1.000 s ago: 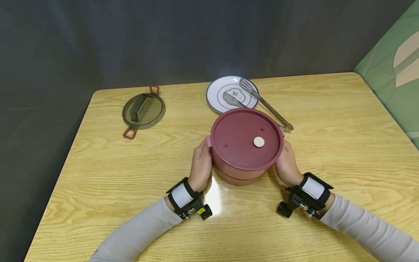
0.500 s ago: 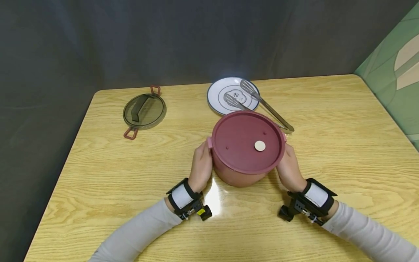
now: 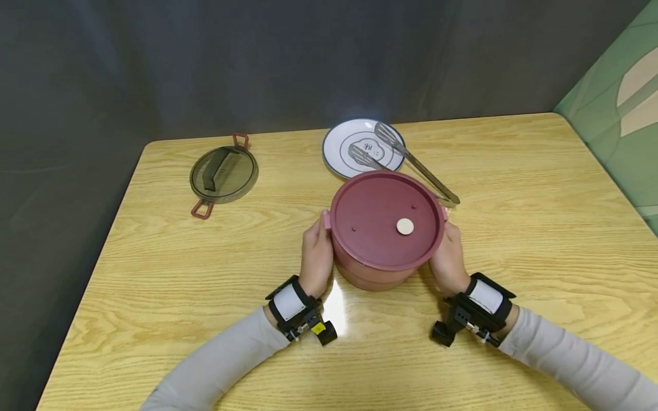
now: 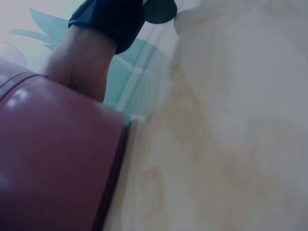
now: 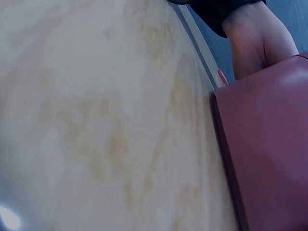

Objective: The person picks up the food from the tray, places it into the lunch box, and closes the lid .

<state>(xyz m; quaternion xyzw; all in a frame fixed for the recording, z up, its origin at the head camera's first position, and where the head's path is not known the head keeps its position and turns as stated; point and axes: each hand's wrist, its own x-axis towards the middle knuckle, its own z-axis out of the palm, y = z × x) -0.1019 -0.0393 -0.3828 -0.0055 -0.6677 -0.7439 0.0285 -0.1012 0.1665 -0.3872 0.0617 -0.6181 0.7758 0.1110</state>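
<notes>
A pink pot (image 3: pixel 375 278) stands in the middle of the head view under a dark red lid (image 3: pixel 380 240) with a round cream knob (image 3: pixel 405 226). My left hand (image 3: pixel 316 257) grips the pot at its left handle (image 3: pixel 327 219), and my right hand (image 3: pixel 447 260) holds it on the right side by the other handle. Most of my fingers are hidden behind the pot and its handles. Both wrist views show the pot's glossy side wall and dark bottom edge close to the tabletop. I cannot tell whether its base touches the table.
Just behind the pot lies a white plate (image 3: pixel 341 149) with a blue rim. Metal tongs (image 3: pixel 429 174) rest across it, partly hidden by the pot. A glass lid (image 3: pixel 231 177) with red side handles lies at the back left of the wooden table (image 3: pixel 205 274).
Both wrists have shifted slightly inward. The pot has kept its place in front of the plate, with both hands still holding it.
</notes>
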